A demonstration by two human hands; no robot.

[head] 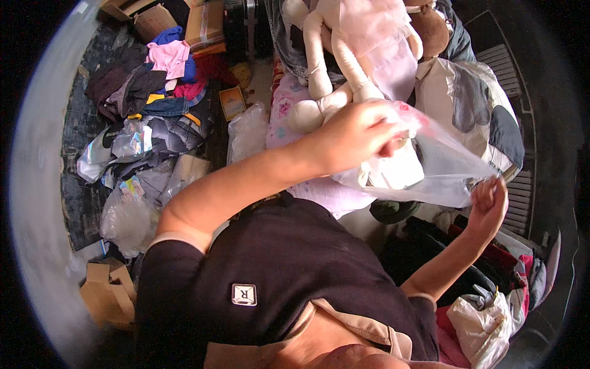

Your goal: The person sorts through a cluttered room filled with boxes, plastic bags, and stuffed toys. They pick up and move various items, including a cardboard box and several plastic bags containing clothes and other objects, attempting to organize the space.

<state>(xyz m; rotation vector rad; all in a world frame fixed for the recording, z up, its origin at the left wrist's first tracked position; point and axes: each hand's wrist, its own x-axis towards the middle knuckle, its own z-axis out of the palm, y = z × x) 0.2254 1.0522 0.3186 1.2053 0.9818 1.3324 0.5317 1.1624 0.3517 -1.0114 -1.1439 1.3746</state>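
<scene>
A clear plastic bag (440,159) with a red mark near its upper edge is stretched between my two hands. My left hand (364,133) grips its upper left part, the fingers bent and slightly blurred. At the bag's far right corner, my right hand (489,198) pinches the film. Something white (398,168) shows in or behind the film under my left hand; which one I cannot tell. Just beyond my left hand lies a large cloth doll with long cream limbs (348,57) and a pink tulle skirt (368,23). Beneath is a pink floral cloth (288,108).
Clothes (133,87) and plastic-wrapped items (131,217) are heaped on the left. Cardboard boxes stand at the upper left (205,27) and lower left (108,293). A stuffed white sack (454,101) is at the right, with more fabric (484,318) lower down.
</scene>
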